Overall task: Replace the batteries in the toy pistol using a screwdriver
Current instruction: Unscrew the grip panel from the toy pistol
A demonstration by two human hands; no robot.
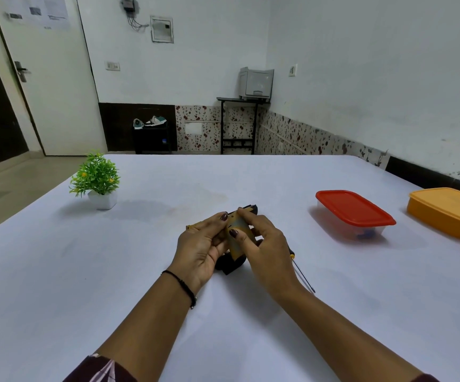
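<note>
Centrally in the frame, 1 toy pistol (pixel 239 230), tan-yellow with black parts, is held just above the white table (pixel 140 312). Any marking on its body is too small to read.

Hands, 2 in view:
- The left hand (pixel 199 245) grips the pistol from the left side, fingers curled round it and the thumb laid along its upper edge. 1 dark bead bracelet (pixel 183 286) sits on this wrist.
- The right hand (pixel 268 244) pinches the tan grip section between thumb and forefinger, the other fingers curled behind it.

Tools, 1: a screwdriver (pixel 303 274) lies on the table beside the right wrist, its shaft pointing toward the lower right of the frame. Its handle is mostly hidden by the hand, with only a yellow-and-black collar showing. Whether the hand touches it cannot be told.

Containers, 2, both closed, right of centre:
- 1 clear box with a red lid (pixel 354 206), something blue showing through its wall.
- 1 orange box (pixel 448 213) at the right edge, well apart from the first.

Other items: 1 small green plant in a white pot (pixel 97 177) stands left of centre. Printed sheets (pixel 46 9) are posted on the door at the upper left of the frame, and their text is not legible.
</note>
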